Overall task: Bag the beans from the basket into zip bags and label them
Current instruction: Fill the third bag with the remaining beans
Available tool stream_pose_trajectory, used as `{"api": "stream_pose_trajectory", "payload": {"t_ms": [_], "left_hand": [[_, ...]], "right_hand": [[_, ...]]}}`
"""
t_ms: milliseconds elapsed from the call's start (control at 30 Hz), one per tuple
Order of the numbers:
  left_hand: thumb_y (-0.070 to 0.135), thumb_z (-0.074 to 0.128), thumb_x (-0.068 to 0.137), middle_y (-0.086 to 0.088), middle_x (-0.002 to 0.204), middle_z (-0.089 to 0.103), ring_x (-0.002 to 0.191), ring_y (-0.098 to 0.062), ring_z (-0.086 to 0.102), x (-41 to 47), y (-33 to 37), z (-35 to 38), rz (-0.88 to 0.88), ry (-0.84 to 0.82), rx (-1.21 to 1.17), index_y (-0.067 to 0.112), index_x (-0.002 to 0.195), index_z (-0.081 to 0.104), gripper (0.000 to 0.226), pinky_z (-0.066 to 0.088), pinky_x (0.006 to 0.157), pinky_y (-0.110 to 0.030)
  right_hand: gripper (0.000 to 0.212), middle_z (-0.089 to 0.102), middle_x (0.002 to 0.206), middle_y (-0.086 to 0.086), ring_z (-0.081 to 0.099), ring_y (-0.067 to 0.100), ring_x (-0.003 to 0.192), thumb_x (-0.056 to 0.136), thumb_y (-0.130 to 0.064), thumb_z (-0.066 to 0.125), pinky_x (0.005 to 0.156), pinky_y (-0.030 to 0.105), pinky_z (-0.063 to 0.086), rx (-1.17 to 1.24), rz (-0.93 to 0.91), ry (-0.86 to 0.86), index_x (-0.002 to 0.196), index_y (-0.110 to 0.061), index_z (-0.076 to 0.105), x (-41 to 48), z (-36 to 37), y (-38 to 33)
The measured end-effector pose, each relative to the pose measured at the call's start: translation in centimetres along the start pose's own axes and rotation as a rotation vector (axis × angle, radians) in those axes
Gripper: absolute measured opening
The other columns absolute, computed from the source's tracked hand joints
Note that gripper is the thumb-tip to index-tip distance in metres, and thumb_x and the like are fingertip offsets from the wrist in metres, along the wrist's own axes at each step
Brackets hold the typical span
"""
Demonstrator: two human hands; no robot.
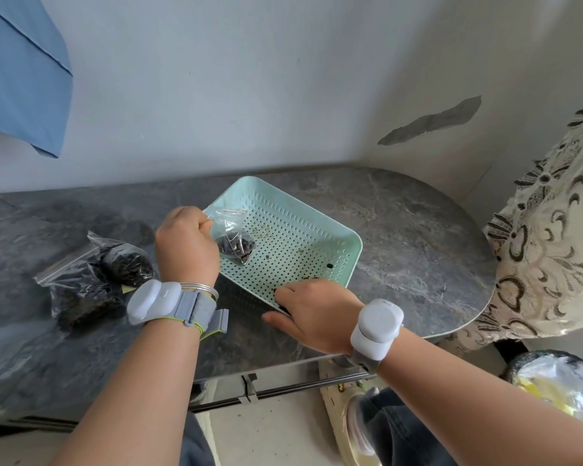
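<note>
A mint-green perforated basket [297,230] sits tilted on the dark marble table [404,237]. My left hand [186,247] pinches the top of a clear zip bag [234,243], which holds a small clump of dark beans and hangs over the basket's left side. My right hand [317,307] is at the basket's near rim, fingers curled inside and thumb outside under the edge. A few dark beans show by its fingertips, and a single bean [330,265] lies near the right wall. Filled zip bags of beans [91,280] lie left of my left wrist.
The table meets the grey wall at the back and curves off at the right. A chair draped in patterned lace cloth [552,237] stands at the right. A crumpled plastic bag [562,381] lies on the floor below. Blue cloth [21,72] hangs at the top left.
</note>
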State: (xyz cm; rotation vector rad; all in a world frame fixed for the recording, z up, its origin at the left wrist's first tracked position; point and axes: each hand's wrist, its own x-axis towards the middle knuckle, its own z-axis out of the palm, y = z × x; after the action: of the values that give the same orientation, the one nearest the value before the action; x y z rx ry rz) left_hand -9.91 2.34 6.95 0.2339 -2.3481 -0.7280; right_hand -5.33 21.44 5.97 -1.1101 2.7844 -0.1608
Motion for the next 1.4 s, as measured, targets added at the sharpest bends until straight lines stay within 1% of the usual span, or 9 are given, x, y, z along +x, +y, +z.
{"api": "stream_pose_trajectory", "payload": {"t_ms": [100,267,433,767,933,1067,1133,1267,1400], "left_hand": [[-0.003,0.063,0.08,-0.02,0.084,0.064,0.075,-0.035,0.056,0.0,-0.2,0.1,-0.026,0.002,0.003,-0.005,0.073,0.063,0.007,0.033,0.065,-0.029],[-0.003,0.064,0.079,-0.02,0.084,0.064,0.076,-0.035,0.057,-0.1,-0.1,0.3,-0.046,0.001,-0.002,-0.005,0.073,0.064,0.007,0.034,0.065,-0.029],[-0.002,0.064,0.079,-0.02,0.084,0.064,0.077,-0.036,0.057,-0.2,-0.6,0.8,-0.077,-0.008,-0.003,-0.005,0.074,0.065,0.006,0.036,0.065,-0.03],[0.0,0.065,0.08,-0.017,0.079,0.063,0.069,-0.028,0.052,-0.4,-2.1,0.9,-0.121,-0.074,0.014,-0.003,0.072,0.064,0.009,0.037,0.064,-0.031],[0.0,0.066,0.08,-0.02,0.079,0.063,0.073,-0.036,0.057,-0.5,-2.0,0.5,-0.094,-0.083,0.021,-0.005,0.073,0.065,0.008,0.043,0.066,-0.037],[0.006,0.065,0.083,-0.017,0.077,0.061,0.071,-0.037,0.055,-0.6,-1.7,0.3,-0.057,-0.116,0.11,-0.002,0.073,0.065,0.012,0.041,0.063,-0.038],[0.009,0.069,0.079,-0.014,0.071,0.063,0.069,-0.036,0.055,-0.6,-1.5,0.1,0.037,-0.121,0.175,0.003,0.07,0.065,0.012,0.039,0.065,-0.039],[0.016,0.072,0.078,-0.009,0.075,0.067,0.075,-0.031,0.058,-0.4,-0.1,-0.7,0.176,-0.201,0.067,0.007,0.074,0.069,0.01,0.045,0.068,-0.038],[0.018,0.071,0.079,-0.002,0.079,0.067,0.074,-0.021,0.059,-1.1,1.6,-1.0,0.297,-0.385,-0.082,0.011,0.079,0.07,0.008,0.05,0.066,-0.035]], "right_hand": [[0.056,0.052,0.071,0.004,0.047,0.022,0.059,0.089,-0.061,0.01,0.06,0.036,0.047,0.017,-0.028,0.114,0.079,-0.015,0.041,-0.1,0.6,0.1],[0.052,0.049,0.058,0.001,0.043,0.023,0.047,0.093,-0.059,0.017,0.049,0.032,0.041,0.07,-0.044,0.267,0.068,-0.017,0.036,-0.1,1.0,0.8],[0.05,0.053,0.055,0.001,0.047,0.023,0.046,0.097,-0.047,0.026,0.048,0.028,0.041,0.074,-0.047,0.343,0.065,-0.014,0.047,-0.2,0.9,0.9],[0.05,0.031,0.046,-0.002,0.034,0.021,0.044,0.097,-0.033,0.039,0.051,0.03,0.034,0.174,-0.081,0.205,0.053,-0.02,0.023,1.2,-1.3,1.0],[0.051,0.031,0.046,-0.002,0.03,0.015,0.043,0.099,-0.032,0.041,0.053,0.028,0.028,0.299,0.029,0.151,0.052,-0.016,0.026,2.1,-2.1,1.0],[0.05,0.04,0.045,-0.001,0.036,0.011,0.037,0.097,-0.035,0.046,0.043,0.022,0.034,0.732,0.284,0.289,0.052,-0.013,0.039,3.3,-3.8,1.2],[0.05,0.037,0.04,-0.004,0.032,0.012,0.032,0.097,-0.032,0.046,0.038,0.018,0.027,1.108,0.4,0.374,0.051,-0.014,0.039,4.1,-4.4,1.7],[0.047,0.025,0.041,-0.005,0.02,0.009,0.032,0.097,-0.035,0.043,0.039,0.013,0.013,1.956,0.479,0.41,0.054,-0.017,0.033,5.4,-4.7,3.1],[0.049,0.026,0.04,-0.006,0.022,0.008,0.03,0.094,-0.035,0.045,0.035,0.013,0.011,2.487,0.48,0.399,0.05,-0.017,0.034,6.3,-4.5,4.1]]}}
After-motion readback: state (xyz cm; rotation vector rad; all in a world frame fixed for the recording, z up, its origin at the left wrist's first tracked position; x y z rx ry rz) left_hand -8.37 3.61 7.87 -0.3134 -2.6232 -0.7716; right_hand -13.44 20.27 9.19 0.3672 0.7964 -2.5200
